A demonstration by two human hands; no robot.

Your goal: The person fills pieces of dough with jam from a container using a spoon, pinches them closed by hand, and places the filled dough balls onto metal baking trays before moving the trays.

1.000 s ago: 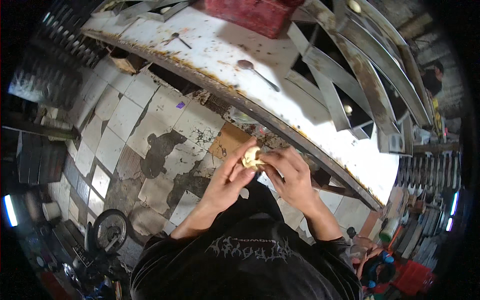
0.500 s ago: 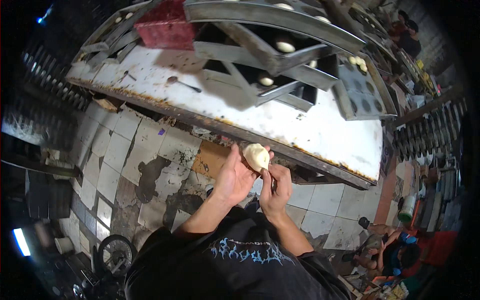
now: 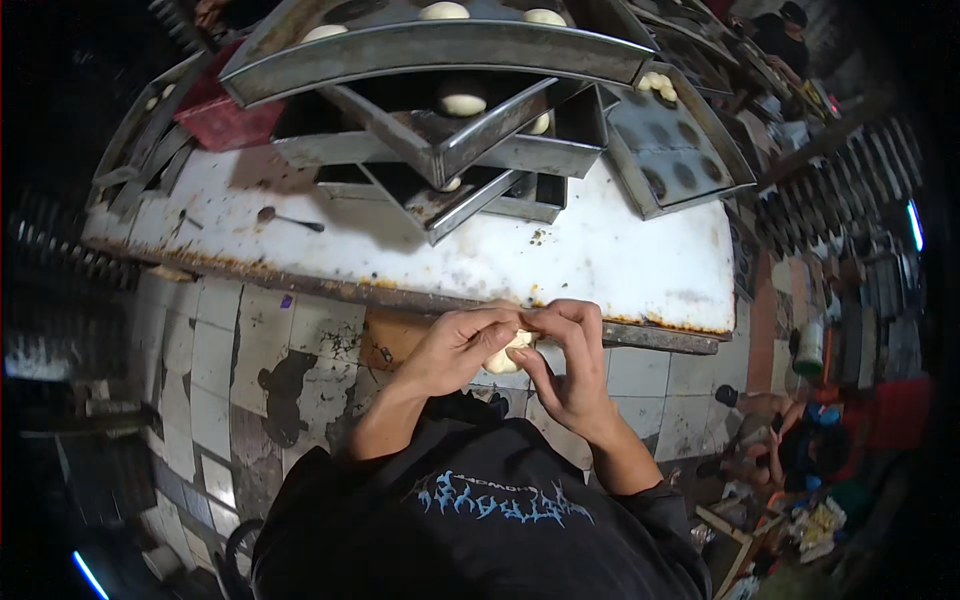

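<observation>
A piece of pale dough (image 3: 503, 362) is held between my two hands just off the table's front edge. My left hand (image 3: 452, 352) closes on its left side, thumb and fingertips pinching the top. From the right, my right hand (image 3: 574, 372) pinches it too, its thumb pressed into the dough and its bent fingers meeting those of the left. The fingers hide much of the dough's upper part. Beyond the hands stands the white-topped table (image 3: 640, 270) with its worn, rusty rim.
Stacked metal trays (image 3: 440, 72) with dough balls (image 3: 463, 104) rise on the table. A tray with round hollows (image 3: 660, 145) sits right, a red bin (image 3: 225, 115) left. A spoon (image 3: 290, 220) lies near the left front. People (image 3: 780, 45) are at far right and lower right.
My left hand has turned from an open cradle under the dough to a pinch on its top. Both hands now work at it with fingertips, and the view has shifted toward the right.
</observation>
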